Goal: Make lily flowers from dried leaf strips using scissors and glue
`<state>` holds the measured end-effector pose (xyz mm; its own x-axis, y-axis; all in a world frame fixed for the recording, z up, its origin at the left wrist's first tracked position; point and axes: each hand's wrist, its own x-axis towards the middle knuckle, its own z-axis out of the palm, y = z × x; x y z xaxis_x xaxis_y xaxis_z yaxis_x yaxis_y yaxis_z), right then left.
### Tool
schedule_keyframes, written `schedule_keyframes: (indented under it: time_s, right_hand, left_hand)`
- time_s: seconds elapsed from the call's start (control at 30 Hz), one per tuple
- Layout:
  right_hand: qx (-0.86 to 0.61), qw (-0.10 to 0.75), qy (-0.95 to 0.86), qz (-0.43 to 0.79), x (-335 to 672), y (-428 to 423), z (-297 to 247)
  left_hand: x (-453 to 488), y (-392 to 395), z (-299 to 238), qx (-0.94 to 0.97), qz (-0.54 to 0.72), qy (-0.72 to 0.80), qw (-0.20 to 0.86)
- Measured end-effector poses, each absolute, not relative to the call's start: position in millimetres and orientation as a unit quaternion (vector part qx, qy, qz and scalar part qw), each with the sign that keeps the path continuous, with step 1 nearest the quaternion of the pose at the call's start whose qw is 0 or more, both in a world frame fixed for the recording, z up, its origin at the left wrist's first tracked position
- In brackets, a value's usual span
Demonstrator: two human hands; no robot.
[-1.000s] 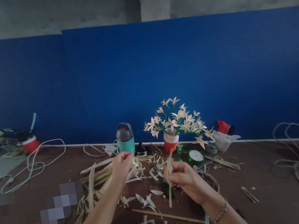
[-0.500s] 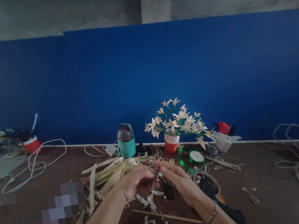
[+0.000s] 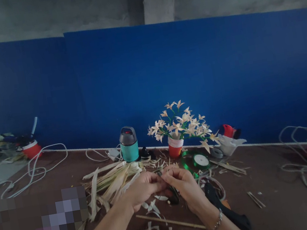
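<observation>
Both my hands meet over the brown table (image 3: 274, 204), fingertips pinched together. My left hand (image 3: 144, 188) and my right hand (image 3: 183, 184) pinch a small piece between them at about the middle of the view; it is too small and hidden to name. Pale dried leaf strips (image 3: 110, 181) lie in a pile just left of my left hand. Cut petal-shaped scraps (image 3: 154, 206) lie under my hands. A thin stick (image 3: 171, 222) lies on the table in front of my wrists. A bracelet is on my right wrist.
A red cup of pale leaf flowers (image 3: 177, 128) stands behind my hands, with a teal jar (image 3: 129, 144) to its left and a green ribbon roll (image 3: 198, 160) to its right. White cables (image 3: 33, 170) trail at the left and right. A blue wall panel runs behind.
A second ago my left hand reached to the strip pile and my right held a strip upright. Both have since come together and down, pinching close.
</observation>
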<state>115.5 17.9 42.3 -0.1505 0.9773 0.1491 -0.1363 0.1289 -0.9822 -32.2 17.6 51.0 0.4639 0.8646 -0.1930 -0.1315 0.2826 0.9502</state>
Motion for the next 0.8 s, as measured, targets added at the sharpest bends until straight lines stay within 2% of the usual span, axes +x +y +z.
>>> schedule_keyframes:
  time_s: [0.23, 0.5, 0.8]
  right_hand:
    - [-0.383, 0.505, -0.492, 0.597, 113.1, 14.8, 41.9]
    - [-0.378, 0.533, -0.507, 0.562, 111.7, 16.4, 41.7]
    - [-0.404, 0.549, -0.527, 0.507, 113.0, 16.9, 45.6]
  left_hand:
    - [-32.8, 16.4, 53.7, 0.518, 0.323, 0.344, 0.714]
    - [-33.3, 18.2, 51.4, 0.471, 0.354, 0.389, 0.708]
    - [-28.9, 16.6, 56.3, 0.541, 0.349, 0.480, 0.595]
